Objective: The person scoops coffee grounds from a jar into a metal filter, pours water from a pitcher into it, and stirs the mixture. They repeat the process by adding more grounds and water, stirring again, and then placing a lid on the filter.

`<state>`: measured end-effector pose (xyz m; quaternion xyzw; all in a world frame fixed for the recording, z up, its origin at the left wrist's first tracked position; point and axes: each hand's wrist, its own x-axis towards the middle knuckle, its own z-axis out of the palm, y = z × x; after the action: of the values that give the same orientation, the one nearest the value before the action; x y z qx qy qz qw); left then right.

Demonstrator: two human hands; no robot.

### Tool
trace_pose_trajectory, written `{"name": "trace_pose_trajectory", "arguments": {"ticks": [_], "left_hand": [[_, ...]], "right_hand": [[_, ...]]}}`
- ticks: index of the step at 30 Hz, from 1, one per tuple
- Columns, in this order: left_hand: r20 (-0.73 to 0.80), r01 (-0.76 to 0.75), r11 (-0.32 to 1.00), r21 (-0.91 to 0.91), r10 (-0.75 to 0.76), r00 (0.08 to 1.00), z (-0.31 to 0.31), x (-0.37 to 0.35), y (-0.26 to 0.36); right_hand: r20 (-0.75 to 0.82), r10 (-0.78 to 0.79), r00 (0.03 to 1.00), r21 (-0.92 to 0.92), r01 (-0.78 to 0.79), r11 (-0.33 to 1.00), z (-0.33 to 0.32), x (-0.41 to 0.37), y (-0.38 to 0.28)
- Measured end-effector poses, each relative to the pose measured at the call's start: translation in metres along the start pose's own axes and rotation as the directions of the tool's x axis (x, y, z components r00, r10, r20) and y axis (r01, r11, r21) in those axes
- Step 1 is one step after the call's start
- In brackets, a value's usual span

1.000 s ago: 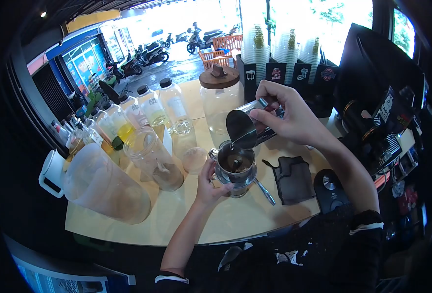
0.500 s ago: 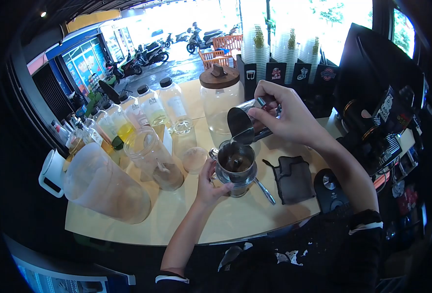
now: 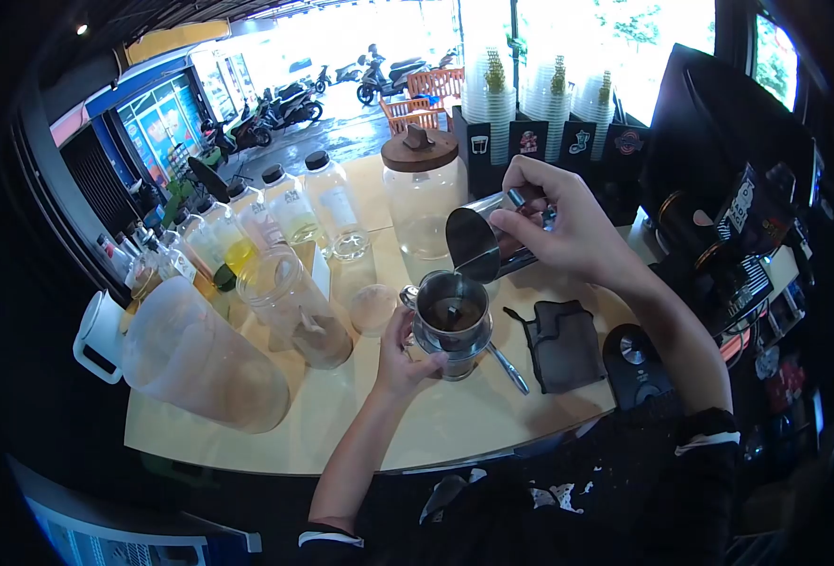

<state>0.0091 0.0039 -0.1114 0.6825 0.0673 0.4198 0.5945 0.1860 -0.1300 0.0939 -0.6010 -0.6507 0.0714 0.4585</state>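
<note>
My right hand (image 3: 558, 222) is closed round the handle of a metal pitcher (image 3: 475, 243), tilted with its spout just above a metal drip filter (image 3: 451, 304). A thin stream runs from the spout into the filter, where dark liquid shows. The filter sits on top of a glass (image 3: 457, 365) on the wooden counter (image 3: 417, 434). At the left side of the filter, my left hand (image 3: 404, 357) has its fingers round the base, partly hidden behind it. A metal spoon (image 3: 508, 369) lies to the right of the glass, beside a dark mesh pouch (image 3: 566, 346).
A large plastic pitcher (image 3: 205, 363) and an open glass jar (image 3: 294, 311) stand at the left, with capped bottles (image 3: 340, 209) behind. A wooden-lidded jar (image 3: 425, 203) is beyond the filter. Black scale-like device (image 3: 636, 363) at right; stacked cups (image 3: 490, 104) at back.
The metal pitcher in my right hand has shifted slightly right and up relative to the filter. Liquid in the filter looks higher. My left hand keeps its hold.
</note>
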Motion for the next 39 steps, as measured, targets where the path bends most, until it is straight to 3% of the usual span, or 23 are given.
{"name": "trace_pose_trajectory", "arguments": {"ticks": [5, 18, 21, 24, 26, 30, 32, 38, 39], "left_hand": [[-0.008, 0.004, 1.000, -0.017, -0.004, 1.000, 0.001, -0.001, 0.002], [-0.007, -0.013, 1.000, 0.012, 0.013, 1.000, 0.000, -0.001, 0.001], [0.002, -0.019, 1.000, 0.017, 0.019, 1.000, -0.001, -0.001, -0.001], [0.019, -0.016, 1.000, 0.026, 0.015, 1.000, -0.003, -0.001, -0.002], [0.029, -0.012, 0.999, 0.034, 0.011, 1.000, -0.005, -0.001, -0.003], [0.028, -0.011, 0.996, 0.093, 0.009, 1.000, -0.008, -0.002, -0.005], [0.016, -0.015, 0.993, 0.117, 0.013, 1.000, -0.009, -0.003, -0.007], [0.021, -0.008, 0.996, 0.088, 0.006, 1.000, -0.008, -0.003, -0.008], [0.019, -0.016, 0.997, 0.074, 0.014, 1.000, -0.007, -0.002, -0.007]], "right_hand": [[0.039, 0.026, 0.999, 0.153, -0.031, 0.988, 0.001, -0.004, -0.007], [0.025, 0.086, 0.996, 0.195, -0.089, 0.977, -0.007, -0.018, -0.005], [-0.017, 0.039, 0.999, 0.136, -0.036, 0.990, -0.011, -0.015, 0.016], [-0.099, 0.053, 0.994, 0.205, -0.032, 0.978, -0.006, -0.012, 0.042], [-0.169, 0.245, 0.955, 0.566, -0.110, 0.817, 0.004, -0.014, 0.058], [-0.190, 0.270, 0.944, 0.564, -0.120, 0.817, 0.026, -0.025, 0.136], [-0.149, 0.376, 0.915, 0.624, -0.208, 0.754, 0.040, -0.030, 0.178], [-0.149, 0.481, 0.864, 0.785, -0.192, 0.589, 0.072, -0.041, 0.215], [-0.160, 0.466, 0.870, 0.754, -0.197, 0.627, 0.076, -0.041, 0.219]]}}
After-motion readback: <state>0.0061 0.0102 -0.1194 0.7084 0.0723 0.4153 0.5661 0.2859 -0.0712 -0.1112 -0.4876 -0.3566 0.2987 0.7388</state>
